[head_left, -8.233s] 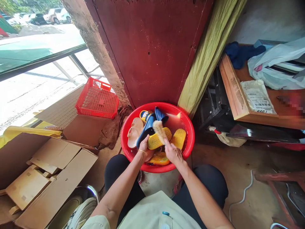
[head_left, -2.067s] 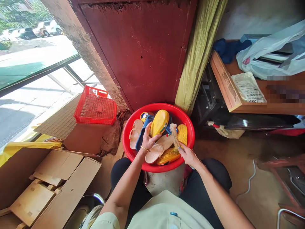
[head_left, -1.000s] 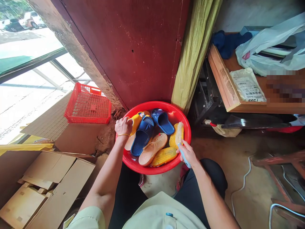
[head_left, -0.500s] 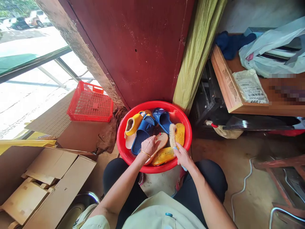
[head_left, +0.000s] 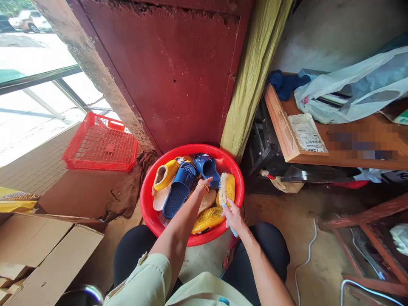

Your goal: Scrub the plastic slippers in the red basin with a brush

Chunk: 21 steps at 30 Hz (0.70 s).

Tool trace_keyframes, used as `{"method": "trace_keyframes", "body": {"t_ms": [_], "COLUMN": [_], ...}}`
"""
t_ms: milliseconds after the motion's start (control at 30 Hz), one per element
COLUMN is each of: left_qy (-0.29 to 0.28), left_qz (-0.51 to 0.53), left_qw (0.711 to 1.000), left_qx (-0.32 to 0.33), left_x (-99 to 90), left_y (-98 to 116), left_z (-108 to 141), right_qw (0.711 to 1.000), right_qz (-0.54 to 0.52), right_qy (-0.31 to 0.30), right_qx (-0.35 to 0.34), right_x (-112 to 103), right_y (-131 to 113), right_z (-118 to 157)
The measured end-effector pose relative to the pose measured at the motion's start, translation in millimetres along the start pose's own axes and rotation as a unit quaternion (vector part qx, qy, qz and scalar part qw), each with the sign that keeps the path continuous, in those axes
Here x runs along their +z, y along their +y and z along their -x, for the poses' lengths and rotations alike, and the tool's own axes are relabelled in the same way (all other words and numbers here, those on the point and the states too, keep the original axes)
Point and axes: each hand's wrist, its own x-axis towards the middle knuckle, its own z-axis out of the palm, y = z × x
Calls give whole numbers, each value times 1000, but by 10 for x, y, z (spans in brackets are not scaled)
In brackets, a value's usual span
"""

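A red basin (head_left: 147,219) in front of my knees holds several slippers. My left hand (head_left: 205,183) reaches over the beige slipper (head_left: 208,201) to the edge of the far blue slipper (head_left: 208,168); a finger sticks out, the others are partly hidden, and I cannot tell whether it touches. My right hand (head_left: 233,214) is closed round the pale blue handle of a scrubbing brush (head_left: 224,187), its bristles beside a yellow slipper sole (head_left: 230,189). Another yellow sole (head_left: 207,219) lies nearer. On the left are a blue slipper (head_left: 180,187) and a yellow lined shoe (head_left: 165,175).
A red plastic crate (head_left: 105,146) and a brown cloth (head_left: 123,195) lie left of the basin. Cardboard boxes (head_left: 63,255) stand nearer on that side. A dark red door (head_left: 165,76) rises behind. On the right are a wooden tray (head_left: 283,123) and a wooden stool (head_left: 372,238).
My left hand has left the beige slipper's near part and moved forward to the far blue slipper. The brush stays in my right hand. The view has shifted right.
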Motion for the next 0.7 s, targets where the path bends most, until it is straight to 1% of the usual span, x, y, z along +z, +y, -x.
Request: {"method": "trace_keyframes", "body": {"t_ms": [100,167,200,267,333,400,467,533,600,700], "left_qy": [-11,-18,-21,-25,-33,-57,-82,-87,-90,-89], "left_qz": [-5,-4,-4,-7,-6,10,36,58,63,41], "left_qw": [1000,998,998,996,993,988,981,975,974,976], "left_qx": [25,52,66,88,110,140,172,194,201,196], "left_x": [98,90,48,-122,-385,-673,-912,-1057,-1112,-1108], "left_y": [33,79,102,144,161,133,43,-107,-293,-550], "left_z": [-17,2,22,82,179,315,481,654,812,971], "right_qw": [1000,1000,1000,999,995,985,971,961,956,953], "right_qz": [-6,-1,7,31,65,99,133,177,228,277], "right_qy": [-3,-2,-3,2,4,-26,-82,-118,-113,-78], "right_qx": [3,-7,-15,-37,-79,-138,-179,-177,-145,-89], "right_x": [6,-2,-12,-38,-49,-21,48,144,244,363], "right_y": [-32,-57,-68,-86,-95,-97,-107,-161,-286,-578], "right_z": [-20,-38,-44,-38,9,96,185,214,137,-134]}}
